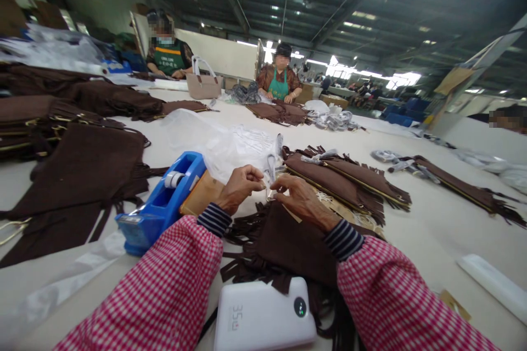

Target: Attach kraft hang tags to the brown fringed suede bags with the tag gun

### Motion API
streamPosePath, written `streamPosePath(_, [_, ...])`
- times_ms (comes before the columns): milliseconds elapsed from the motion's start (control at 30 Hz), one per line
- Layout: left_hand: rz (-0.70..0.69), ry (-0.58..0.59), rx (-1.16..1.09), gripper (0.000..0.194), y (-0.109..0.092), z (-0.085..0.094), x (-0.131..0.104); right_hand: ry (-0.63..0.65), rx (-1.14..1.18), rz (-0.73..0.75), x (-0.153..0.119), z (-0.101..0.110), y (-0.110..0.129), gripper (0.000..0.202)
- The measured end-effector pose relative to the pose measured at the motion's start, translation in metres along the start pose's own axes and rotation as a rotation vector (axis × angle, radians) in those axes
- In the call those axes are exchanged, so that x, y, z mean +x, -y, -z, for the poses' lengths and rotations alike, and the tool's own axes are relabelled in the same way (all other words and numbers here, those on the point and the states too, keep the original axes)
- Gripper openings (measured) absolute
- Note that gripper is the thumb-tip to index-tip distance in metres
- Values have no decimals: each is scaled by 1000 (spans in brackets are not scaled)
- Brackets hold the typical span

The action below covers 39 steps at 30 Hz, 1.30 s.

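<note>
My left hand is closed in a pinch, its thumb and forefinger together. Facing it, my right hand is bent in a pinch too, with its fingertips almost touching the left ones. A small pale, metallic-looking piece shows between the fingertips, too small to name. Just behind it rises a strap wrapped in clear film. Under my right hand lies a dark brown fringed bag, flat on the table. Left of my left hand stands a blue tape dispenser, beside a tan block.
A white power bank lies in front of me. Brown bags are piled at left, and more fringed bags lie at right. Thin plastic sheeting covers the table beyond my hands. Two co-workers sit across.
</note>
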<state>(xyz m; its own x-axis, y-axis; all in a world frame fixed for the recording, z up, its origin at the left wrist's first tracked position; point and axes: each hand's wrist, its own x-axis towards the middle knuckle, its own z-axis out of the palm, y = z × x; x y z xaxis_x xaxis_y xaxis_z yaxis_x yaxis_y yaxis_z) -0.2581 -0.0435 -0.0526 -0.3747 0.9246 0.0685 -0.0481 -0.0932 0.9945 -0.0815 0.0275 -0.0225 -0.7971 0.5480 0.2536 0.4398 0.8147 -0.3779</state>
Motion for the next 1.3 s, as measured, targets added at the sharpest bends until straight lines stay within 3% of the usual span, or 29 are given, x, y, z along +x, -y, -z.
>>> streamPosePath(67, [-20,5,-67,29,-5,1,-2,-52,113,5,4,-6,-1,16])
streamPosePath(167, [-26,14,-121,29,-6,1,-2,-27,315,-25,10,-18,-3,10])
streamPosePath(333, [53,-27,-144,34,5,4,1,-84,543,-129,17,-33,-11,18])
streamPosePath(533, [197,158,76,27,8,-1,-4,-102,661,-133,16,-32,-15,25])
streamPosePath(633, [193,134,100,16,8,-6,-6,-141,614,-99,14,-34,-16,26])
streamPosePath(833, [177,134,121,27,10,-3,-4,-171,434,-110,9,-28,-22,33])
streamPosePath(967, [153,119,105,23,10,1,-4,-152,302,-126,6,-20,-21,30])
streamPosePath(1200, [170,260,-246,18,11,-4,-8,-45,114,-56,-8,-11,-24,10])
streamPosePath(1300, [193,294,-372,20,12,-6,-9,92,32,23,-19,-7,-28,23])
